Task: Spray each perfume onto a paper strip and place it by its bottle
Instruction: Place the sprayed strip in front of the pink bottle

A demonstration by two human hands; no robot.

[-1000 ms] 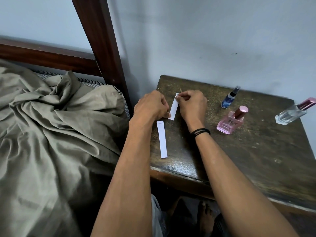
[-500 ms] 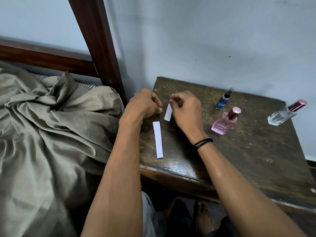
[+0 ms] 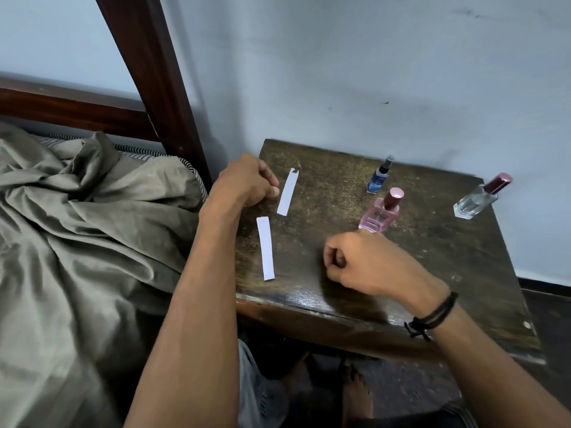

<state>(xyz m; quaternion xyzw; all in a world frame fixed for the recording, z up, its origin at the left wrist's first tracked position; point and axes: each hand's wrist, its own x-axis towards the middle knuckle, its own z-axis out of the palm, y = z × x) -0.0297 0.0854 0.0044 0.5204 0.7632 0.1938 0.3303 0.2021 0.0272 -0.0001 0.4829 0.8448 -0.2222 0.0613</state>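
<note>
Two white paper strips lie on the dark wooden side table (image 3: 463, 257): a shorter strip (image 3: 288, 191) toward the back left and a longer strip (image 3: 265, 248) nearer the front left. My left hand (image 3: 245, 182) rests loosely curled just left of the shorter strip, holding nothing. My right hand (image 3: 361, 261) hovers curled over the table's middle, just in front of the pink perfume bottle (image 3: 381, 213), with nothing visible in it. A small blue spray bottle (image 3: 379, 177) stands behind the pink one. A clear bottle with a dark red cap (image 3: 480, 197) stands at the back right.
A bed with a rumpled olive sheet (image 3: 80, 230) fills the left side, with a dark wooden bedpost (image 3: 154, 81) beside the table. A pale wall (image 3: 370, 72) stands right behind the table. My bare feet (image 3: 355, 393) are under the table's front edge.
My right hand let go of the shorter strip, which now lies flat, and moved right and toward me, near the pink bottle. My left hand stayed by the strips.
</note>
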